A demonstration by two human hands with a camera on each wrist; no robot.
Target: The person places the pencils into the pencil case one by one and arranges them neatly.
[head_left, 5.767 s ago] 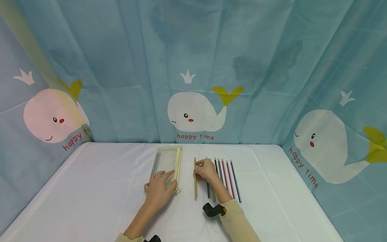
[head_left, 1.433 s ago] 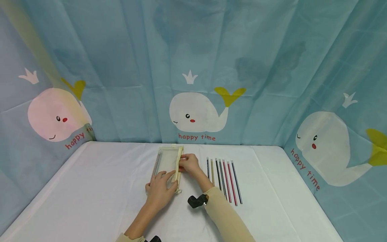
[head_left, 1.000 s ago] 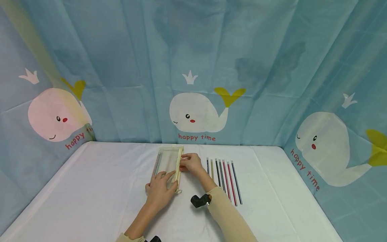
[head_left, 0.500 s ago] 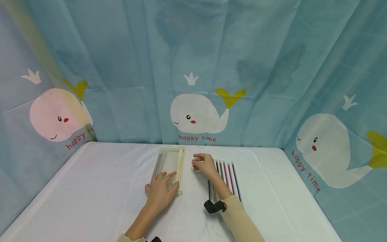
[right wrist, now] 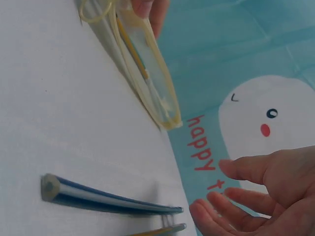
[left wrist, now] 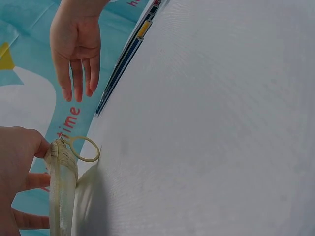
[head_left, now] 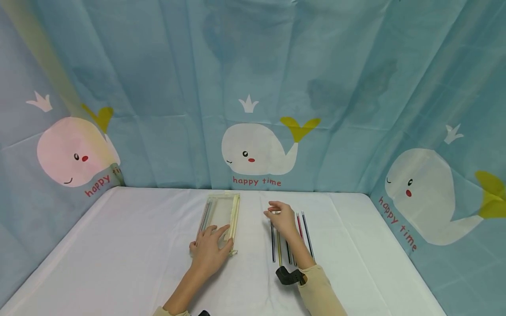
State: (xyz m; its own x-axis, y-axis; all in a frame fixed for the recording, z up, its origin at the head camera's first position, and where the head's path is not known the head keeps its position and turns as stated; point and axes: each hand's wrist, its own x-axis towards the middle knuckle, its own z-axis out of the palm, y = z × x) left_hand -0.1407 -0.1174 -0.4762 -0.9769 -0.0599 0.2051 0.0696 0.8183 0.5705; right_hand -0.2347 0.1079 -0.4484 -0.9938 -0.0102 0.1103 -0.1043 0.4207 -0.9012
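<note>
A see-through pencil case (head_left: 221, 210) with pale yellow edging lies left of centre on the table. My left hand (head_left: 209, 252) grips its near end, thumb on the right edge and the other fingers spread to the left. Pencils show inside, among them a yellow pencil (right wrist: 132, 45) in the right wrist view. My right hand (head_left: 281, 219) hovers over a row of pencils, its fingers loosely bent and holding nothing. Nearest are a dark blue pencil (head_left: 273, 245) and a yellow pencil (head_left: 280, 252); the hand and forearm partly cover the others.
A red pencil (head_left: 299, 224) and a navy pencil (head_left: 308, 235) lie at the row's right end. A ring pull (left wrist: 84, 148) hangs at the case's near end. White cloth covers the table (head_left: 118, 254); a blue whale-print curtain (head_left: 166, 145) stands behind.
Earlier my right hand held a yellow pencil, then reached the pencil case's right edge. Now it has drawn back rightward, without a pencil, over the row. My left hand has stayed on the case.
</note>
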